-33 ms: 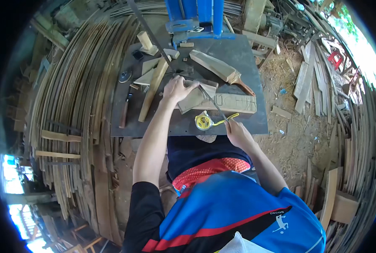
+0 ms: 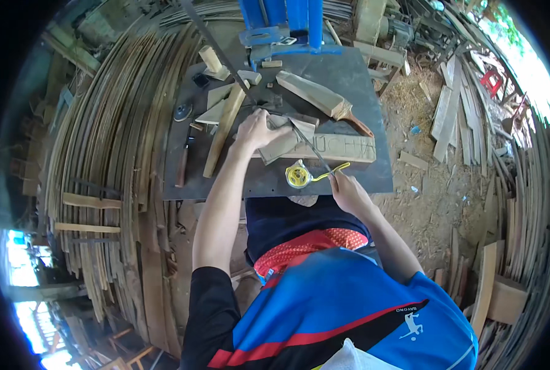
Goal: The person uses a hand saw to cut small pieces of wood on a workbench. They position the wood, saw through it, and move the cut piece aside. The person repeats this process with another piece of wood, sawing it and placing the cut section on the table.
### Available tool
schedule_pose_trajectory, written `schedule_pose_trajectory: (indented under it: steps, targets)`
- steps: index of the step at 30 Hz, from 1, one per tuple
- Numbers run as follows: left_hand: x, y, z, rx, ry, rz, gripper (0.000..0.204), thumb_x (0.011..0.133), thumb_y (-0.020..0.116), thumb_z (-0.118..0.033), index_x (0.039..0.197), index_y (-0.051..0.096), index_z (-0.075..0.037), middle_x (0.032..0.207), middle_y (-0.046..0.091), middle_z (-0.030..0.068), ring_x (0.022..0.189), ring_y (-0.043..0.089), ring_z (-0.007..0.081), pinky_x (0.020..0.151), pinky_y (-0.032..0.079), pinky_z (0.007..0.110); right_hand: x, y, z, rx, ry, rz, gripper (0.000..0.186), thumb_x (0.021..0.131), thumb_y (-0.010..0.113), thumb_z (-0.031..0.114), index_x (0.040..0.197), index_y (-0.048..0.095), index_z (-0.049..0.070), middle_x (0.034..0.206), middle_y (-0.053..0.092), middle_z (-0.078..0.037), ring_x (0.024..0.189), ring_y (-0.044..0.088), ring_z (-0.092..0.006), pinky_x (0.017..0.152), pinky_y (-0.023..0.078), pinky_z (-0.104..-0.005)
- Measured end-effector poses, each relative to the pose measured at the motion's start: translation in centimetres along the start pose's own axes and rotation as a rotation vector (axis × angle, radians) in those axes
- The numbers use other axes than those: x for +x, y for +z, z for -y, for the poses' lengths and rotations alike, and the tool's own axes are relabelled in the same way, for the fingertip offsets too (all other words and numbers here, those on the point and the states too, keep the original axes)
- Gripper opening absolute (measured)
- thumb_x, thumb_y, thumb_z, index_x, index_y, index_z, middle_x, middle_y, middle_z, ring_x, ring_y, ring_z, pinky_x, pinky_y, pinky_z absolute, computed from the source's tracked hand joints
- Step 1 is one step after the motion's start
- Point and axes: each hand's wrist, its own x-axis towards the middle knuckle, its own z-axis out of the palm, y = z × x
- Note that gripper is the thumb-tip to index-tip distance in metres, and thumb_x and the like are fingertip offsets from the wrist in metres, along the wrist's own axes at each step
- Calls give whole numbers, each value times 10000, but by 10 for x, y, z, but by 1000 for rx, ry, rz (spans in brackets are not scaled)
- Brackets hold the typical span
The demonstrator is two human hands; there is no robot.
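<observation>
My left hand (image 2: 261, 128) is closed at the foot of a tall dark metal strip (image 2: 224, 60), over a pale wood piece (image 2: 275, 148); what its fingers grip is unclear. My right hand (image 2: 347, 191) grips the lower end of a thin metal bar (image 2: 312, 148), which slants up toward my left hand. A silver-and-yellow tape measure (image 2: 298, 176) with a yellow strap lies beside my right hand. Behind it is a board (image 2: 342, 148) with carved lettering. A long wooden batten (image 2: 224, 132) lies left of my left hand, and a wooden-handled piece (image 2: 312, 92) behind the board.
A blue machine (image 2: 315, 24) stands behind the dark metal table (image 2: 373, 179). Small offcuts, a dark-handled tool (image 2: 182, 166) and a round object (image 2: 182, 111) lie at the table's left. Long stacked slats (image 2: 108, 129) line the left; loose planks (image 2: 447, 105) lie on the right.
</observation>
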Motion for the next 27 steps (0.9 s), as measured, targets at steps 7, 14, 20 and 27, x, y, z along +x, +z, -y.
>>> schedule_pose_trajectory:
  steps: [7, 14, 20, 27]
  targets:
    - [-28, -43, -13, 94, 20, 66, 606, 771, 827, -411, 1194, 515, -110, 1074, 686, 201, 1032, 663, 399, 883, 514, 470, -10, 9, 1, 68, -63, -47, 316, 1048, 462, 279, 911, 508, -2, 729, 626, -300, 750, 619, -521, 693, 475, -614]
    - [-37, -39, -16, 231, 137, -74, 529, 822, 758, -424, 1222, 550, -146, 986, 735, 186, 945, 711, 360, 809, 553, 476, -14, 11, 5, 134, -77, -57, 299, 1047, 466, 268, 917, 514, 3, 703, 617, -290, 724, 620, -509, 675, 478, -609]
    - [-24, -35, -33, 274, -36, 73, 784, 758, 780, -589, 1316, 601, -68, 1149, 698, 222, 1100, 665, 378, 959, 519, 456, -10, 7, 9, 32, -60, -58, 315, 1043, 470, 277, 912, 519, -5, 691, 622, -275, 707, 639, -486, 653, 504, -590]
    - [-20, -27, -17, 208, 29, -3, 816, 718, 805, -606, 1319, 618, -86, 1035, 726, 221, 1026, 697, 363, 911, 542, 466, -1, 5, 17, 3, -66, -91, 324, 1046, 456, 282, 927, 522, -13, 689, 632, -263, 708, 655, -473, 655, 523, -574]
